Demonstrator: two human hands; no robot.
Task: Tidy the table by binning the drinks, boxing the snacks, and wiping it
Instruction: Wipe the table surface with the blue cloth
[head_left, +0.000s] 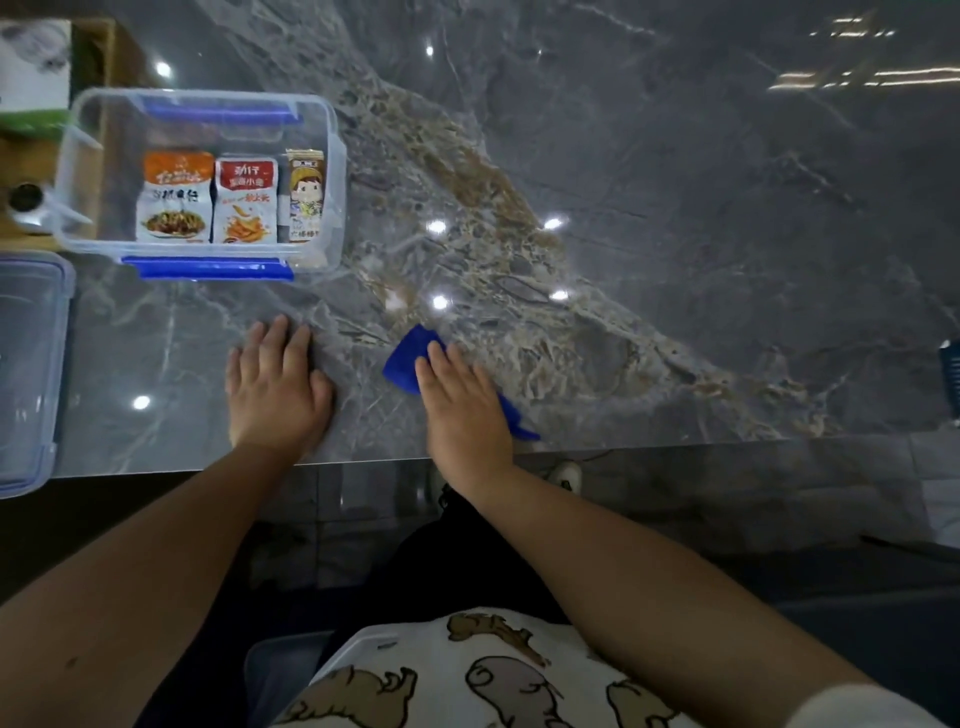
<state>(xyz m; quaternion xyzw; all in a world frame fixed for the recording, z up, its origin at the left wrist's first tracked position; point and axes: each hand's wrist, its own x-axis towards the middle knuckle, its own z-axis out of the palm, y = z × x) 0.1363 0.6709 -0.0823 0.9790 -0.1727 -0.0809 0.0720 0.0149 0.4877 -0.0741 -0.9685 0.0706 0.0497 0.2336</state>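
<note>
Evidently the wiping stage has been reached. Going from the left: a lid (26, 364) is seen lying at the table's near left edge, apart from its box (332, 171), so the box is judged not yet closed. One clear box with blue clips is set on the table (675, 208) at far left, and three snack packets are stood side by side in it: an orange one (176, 197), a red one (245, 200) and a brown one (305, 195). The boxing is taken as done. No drinks are seen anywhere on the table, so the binning is judged finished too; a grey bin (275, 670) is partly seen below the table edge, against the person's lap, and its contents are hidden.

Next, the left hand (275, 389) is laid flat on the table near the front edge, fingers spread and nothing held. Just to its right, the right hand (462, 405) is pressed palm-down on one blue cloth (408, 358), fingers extended rather than curled round it; the cloth is pinned against the table, with corners showing beyond the fingertips and the wrist.

Most of the surface, to the right and further back, is judged still to be wiped.
</note>
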